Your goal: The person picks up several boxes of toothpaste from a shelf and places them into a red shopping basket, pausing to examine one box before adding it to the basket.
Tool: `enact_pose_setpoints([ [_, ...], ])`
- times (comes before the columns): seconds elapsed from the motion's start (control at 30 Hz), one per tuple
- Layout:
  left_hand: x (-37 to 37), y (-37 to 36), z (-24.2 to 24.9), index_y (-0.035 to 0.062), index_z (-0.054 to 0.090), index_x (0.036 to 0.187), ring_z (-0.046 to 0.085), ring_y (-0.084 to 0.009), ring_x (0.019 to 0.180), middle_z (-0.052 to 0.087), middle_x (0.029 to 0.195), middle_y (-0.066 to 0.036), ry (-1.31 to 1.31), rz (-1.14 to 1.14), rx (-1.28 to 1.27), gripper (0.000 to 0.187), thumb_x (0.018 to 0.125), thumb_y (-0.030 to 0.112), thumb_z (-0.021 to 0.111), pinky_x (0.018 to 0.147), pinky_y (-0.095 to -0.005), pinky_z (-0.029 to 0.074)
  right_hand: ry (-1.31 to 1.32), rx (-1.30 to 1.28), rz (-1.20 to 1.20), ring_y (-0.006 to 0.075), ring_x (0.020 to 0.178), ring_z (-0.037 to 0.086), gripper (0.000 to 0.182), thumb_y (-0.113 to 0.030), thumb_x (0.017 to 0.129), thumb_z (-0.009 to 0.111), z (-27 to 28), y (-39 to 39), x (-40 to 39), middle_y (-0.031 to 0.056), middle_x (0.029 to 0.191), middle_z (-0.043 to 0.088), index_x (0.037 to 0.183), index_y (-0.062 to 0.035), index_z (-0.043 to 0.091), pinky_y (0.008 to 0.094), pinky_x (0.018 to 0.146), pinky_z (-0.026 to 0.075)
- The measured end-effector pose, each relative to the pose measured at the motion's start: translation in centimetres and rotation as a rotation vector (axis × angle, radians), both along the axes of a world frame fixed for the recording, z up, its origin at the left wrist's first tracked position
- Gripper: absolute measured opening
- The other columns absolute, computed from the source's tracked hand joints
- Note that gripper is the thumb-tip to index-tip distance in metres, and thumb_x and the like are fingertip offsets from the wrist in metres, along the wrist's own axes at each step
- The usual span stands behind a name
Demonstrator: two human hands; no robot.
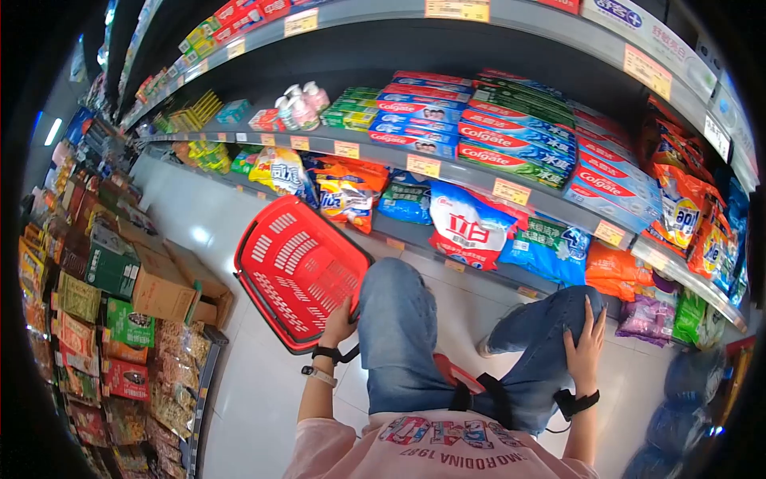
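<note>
A red plastic shopping basket (pixel 307 249) with slotted walls stands on the floor to my left, tilted in view, a black handle along its edge. Nothing shows inside it. My left hand (pixel 340 326) is closed on the basket's near rim, its fingertips partly hidden beside my leg. My right hand (pixel 586 345) lies on my right knee, fingers spread, holding nothing. Before my knees, on the bottom shelf, are a white-and-red bag of laundry powder (pixel 472 226) and a blue bag (pixel 545 250). Above them are stacked Colgate toothpaste boxes (pixel 517 144).
Pump bottles (pixel 302 108) stand farther left on the middle shelf. Across the aisle, cardboard boxes (pixel 163 279) and packaged goods (pixel 128 379) line a display. Large blue water bottles (pixel 674 427) are at the lower right. Pale floor tiles (pixel 247 399) lie between the shelves.
</note>
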State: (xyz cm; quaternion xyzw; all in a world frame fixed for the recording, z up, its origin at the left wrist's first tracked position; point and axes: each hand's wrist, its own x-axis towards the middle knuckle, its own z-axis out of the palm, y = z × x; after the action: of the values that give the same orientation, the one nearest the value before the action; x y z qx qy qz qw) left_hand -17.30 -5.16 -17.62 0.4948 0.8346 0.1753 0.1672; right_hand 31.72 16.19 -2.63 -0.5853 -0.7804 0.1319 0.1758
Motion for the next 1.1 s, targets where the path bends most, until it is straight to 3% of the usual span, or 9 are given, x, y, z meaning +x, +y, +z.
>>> enact_pose_setpoints([
  [0.27, 0.2, -0.1, 1.1, 0.001, 0.035, 0.133, 0.058, -0.0413, 0.092, 0.059, 0.101, -0.028, -0.033, 0.041, -0.052, 0.071, 0.071, 0.017, 0.067, 0.075, -0.0462, 0.048, -0.009, 0.0, -0.003, 0.0449, 0.132, 0.021, 0.071, -0.016, 0.08, 0.06, 0.2, 0.0, -0.5, 0.0283, 0.145, 0.015, 0.143, -0.0178, 0.026, 0.0491, 0.107, 0.022],
  [0.33, 0.4, 0.1, 1.4, 0.0024, 0.036, 0.132, 0.058, -0.0423, 0.09, 0.059, 0.098, -0.028, -0.034, 0.014, -0.043, 0.069, 0.072, 0.016, 0.066, 0.073, -0.0465, 0.048, 0.012, -0.015, 0.006, 0.0461, 0.134, 0.014, 0.072, -0.016, 0.08, 0.06, 0.3, 0.0, -0.3, 0.0281, 0.145, 0.015, 0.143, -0.0182, 0.025, 0.0508, 0.107, 0.019],
  [0.53, -0.2, -0.3, 0.5, 0.0004, 0.034, 0.132, 0.059, -0.0435, 0.084, 0.06, 0.09, -0.029, -0.086, 0.017, -0.01, 0.069, 0.074, 0.02, 0.067, 0.067, -0.0475, 0.047, 0.024, -0.003, -0.019, 0.0466, 0.132, 0.02, 0.071, -0.019, 0.08, 0.06, 0.1, -0.1, -0.2, 0.0294, 0.144, 0.017, 0.142, -0.0196, 0.026, 0.0507, 0.107, 0.021],
  [0.67, 0.8, 0.6, 2.9, 0.0042, 0.034, 0.131, 0.059, -0.0445, 0.086, 0.06, 0.095, -0.029, -0.105, 0.05, -0.112, 0.064, 0.076, 0.016, 0.063, 0.066, -0.0484, 0.047, -0.005, 0.004, -0.023, 0.0453, 0.131, 0.022, 0.071, -0.021, 0.08, 0.061, 0.5, 0.0, -0.2, 0.0307, 0.143, 0.018, 0.142, -0.0211, 0.027, 0.0505, 0.106, 0.022],
  [0.97, 0.2, 0.1, 1.6, 0.0021, 0.038, 0.126, 0.057, -0.0443, 0.091, 0.059, 0.099, -0.029, -0.109, -0.062, 0.098, 0.056, 0.076, 0.01, 0.061, 0.07, -0.0478, 0.047, 0.004, 0.007, -0.022, 0.0454, 0.132, 0.021, 0.07, -0.022, 0.08, 0.061, 0.3, 0.0, -0.1, 0.0308, 0.142, 0.019, 0.142, -0.022, 0.027, 0.0505, 0.106, 0.022],
  [1.1, 0.0, -0.2, 0.7, 0.0005, 0.041, 0.124, 0.058, -0.043, 0.093, 0.059, 0.102, -0.028, -0.091, 0.004, 0.021, 0.051, 0.077, 0.009, 0.06, 0.072, -0.0463, 0.048, 0.015, 0.016, -0.01, 0.0451, 0.132, 0.022, 0.07, -0.023, 0.081, 0.061, 0.2, 0.1, 0.1, 0.0308, 0.142, 0.019, 0.142, -0.0222, 0.027, 0.0504, 0.106, 0.022],
])
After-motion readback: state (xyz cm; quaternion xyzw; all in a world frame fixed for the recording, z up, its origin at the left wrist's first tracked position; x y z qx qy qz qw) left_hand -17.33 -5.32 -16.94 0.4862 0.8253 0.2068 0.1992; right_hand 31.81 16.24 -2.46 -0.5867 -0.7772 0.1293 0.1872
